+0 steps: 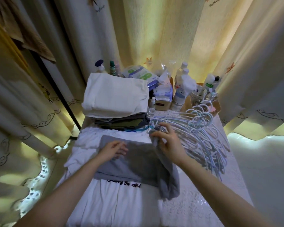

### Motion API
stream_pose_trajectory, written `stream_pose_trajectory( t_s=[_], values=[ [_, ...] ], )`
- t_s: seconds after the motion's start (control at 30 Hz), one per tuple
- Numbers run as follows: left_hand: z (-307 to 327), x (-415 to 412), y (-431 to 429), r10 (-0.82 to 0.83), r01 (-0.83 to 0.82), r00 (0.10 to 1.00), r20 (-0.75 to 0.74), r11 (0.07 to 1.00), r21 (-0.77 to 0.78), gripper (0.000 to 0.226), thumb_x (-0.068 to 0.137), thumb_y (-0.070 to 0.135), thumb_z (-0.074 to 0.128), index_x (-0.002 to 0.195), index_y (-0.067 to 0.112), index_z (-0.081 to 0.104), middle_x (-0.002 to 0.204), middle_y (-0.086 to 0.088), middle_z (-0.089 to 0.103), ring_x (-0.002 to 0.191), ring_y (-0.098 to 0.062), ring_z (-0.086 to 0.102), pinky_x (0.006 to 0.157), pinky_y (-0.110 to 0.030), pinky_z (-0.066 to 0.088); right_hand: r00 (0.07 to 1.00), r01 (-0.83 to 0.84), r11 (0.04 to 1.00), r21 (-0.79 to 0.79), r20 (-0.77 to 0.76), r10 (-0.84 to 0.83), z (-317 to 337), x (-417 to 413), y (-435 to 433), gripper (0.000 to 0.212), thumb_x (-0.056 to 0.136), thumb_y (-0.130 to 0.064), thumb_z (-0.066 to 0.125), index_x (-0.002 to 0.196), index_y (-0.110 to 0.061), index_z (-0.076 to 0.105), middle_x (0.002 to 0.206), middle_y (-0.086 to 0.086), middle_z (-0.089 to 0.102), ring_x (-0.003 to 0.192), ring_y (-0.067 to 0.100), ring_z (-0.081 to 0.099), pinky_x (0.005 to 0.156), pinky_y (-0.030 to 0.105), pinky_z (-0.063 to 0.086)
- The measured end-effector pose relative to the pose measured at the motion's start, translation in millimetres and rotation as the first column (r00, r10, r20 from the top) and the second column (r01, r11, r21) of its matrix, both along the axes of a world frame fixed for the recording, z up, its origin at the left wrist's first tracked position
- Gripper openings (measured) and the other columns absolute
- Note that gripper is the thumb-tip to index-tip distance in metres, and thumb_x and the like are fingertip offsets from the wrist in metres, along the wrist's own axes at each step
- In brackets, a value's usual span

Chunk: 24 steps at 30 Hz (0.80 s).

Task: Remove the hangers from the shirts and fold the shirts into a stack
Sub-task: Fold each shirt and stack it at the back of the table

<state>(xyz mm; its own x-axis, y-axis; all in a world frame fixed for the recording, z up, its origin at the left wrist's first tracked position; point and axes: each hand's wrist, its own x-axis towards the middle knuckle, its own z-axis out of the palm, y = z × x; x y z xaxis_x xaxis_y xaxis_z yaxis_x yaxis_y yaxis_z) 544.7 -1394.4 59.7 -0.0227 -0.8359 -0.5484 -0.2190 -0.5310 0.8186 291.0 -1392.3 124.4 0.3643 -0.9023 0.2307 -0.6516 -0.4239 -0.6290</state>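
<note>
On a table [197,202] enclosed by curtains [154,30], the grey shirt [121,169] is laid on a white shirt [118,203], pressed by the extended fingers of the left hand [114,150] and pinched at its raised edge by the right hand [169,142].

The grey shirt [129,163] covered the upper half of the lettering [124,183] printed on the white shirt [115,203]; only "the wind" was partly legible. The bottom edge cut off the white shirt's lower part, the left forearm [64,194] and the right forearm [220,190]. Motion blur smeared the right hand [169,143], which pinched a raised fold of the grey shirt; which fingers held it could not be told. The folded stack [121,122] lay mostly hidden under its white top piece [115,94]. The hangers [197,130] overlapped, so their count was indeterminate. Labels on the bottles [179,94] were too small to read.
</note>
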Motion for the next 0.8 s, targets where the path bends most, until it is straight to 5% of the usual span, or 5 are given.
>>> stream_pose_trajectory(
  t_s=[0.17,0.3,0.47,0.63,0.8],
  values=[
    [-8,1,3,0.245,-0.138,0.91,-0.334,0.94,0.313,0.054,0.093,0.062,0.032,0.106,0.017,0.059,0.106,-0.011,0.065,0.098,-0.03,0.062,0.082,-0.041,0.052,0.962,-0.187,0.943,0.277,-0.142,0.233,-18,71,-17,0.057,0.088,0.007,0.045,0.137,-0.021,0.047,0.151,0.011,0.023,0.105,0.032,0.058,0.089,0.04,0.046],
    [-31,-9,13,0.097,-0.046,0.983,-0.154,0.952,0.303,0.043,0.094,0.046,0.051,0.128,0.021,0.044,0.118,-0.008,0.06,0.1,-0.023,0.062,0.089,-0.037,0.049,0.991,0.131,0.901,0.413,-0.091,-0.102,-46,39,-18,0.052,0.09,0.006,0.04,0.14,-0.009,0.04,0.145,0.013,0.037,0.128,0.029,0.043,0.103,0.03,0.033],
    [-38,-36,-1,0.17,-0.163,0.98,-0.099,0.984,0.075,0.046,0.088,-0.001,0.059,0.13,0.002,0.042,0.127,-0.022,0.054,0.112,-0.036,0.056,0.067,-0.028,0.05,0.795,0.561,0.606,0.564,-0.163,-0.584,-78,-30,6,0.037,0.092,-0.02,0.058,0.121,0.001,0.047,0.122,0.02,0.053,0.104,0.03,0.054,0.084,0.033,0.043],
    [-36,-40,-18,0.093,-0.087,0.991,0.094,0.993,-0.076,0.041,0.083,-0.001,0.065,0.119,0.005,0.047,0.119,-0.018,0.058,0.107,-0.03,0.057,0.087,-0.038,0.05,0.749,0.364,0.381,0.85,-0.023,-0.662,-83,-38,30,0.034,0.089,-0.027,0.064,0.102,0.002,0.051,0.082,0.014,0.06,0.071,0.023,0.059,0.064,0.035,0.053],
    [-46,-24,-6,0.026,0.124,0.878,0.478,0.951,-0.281,0.027,0.082,0.006,0.069,0.102,0.008,0.052,0.106,-0.011,0.054,0.098,-0.025,0.053,0.087,-0.034,0.046,0.815,0.341,0.363,0.867,-0.08,-0.574,-75,-25,35,0.038,0.088,-0.032,0.065,0.106,0.0,0.056,0.101,0.017,0.063,0.088,0.024,0.062,0.077,0.04,0.058]
  ],
)
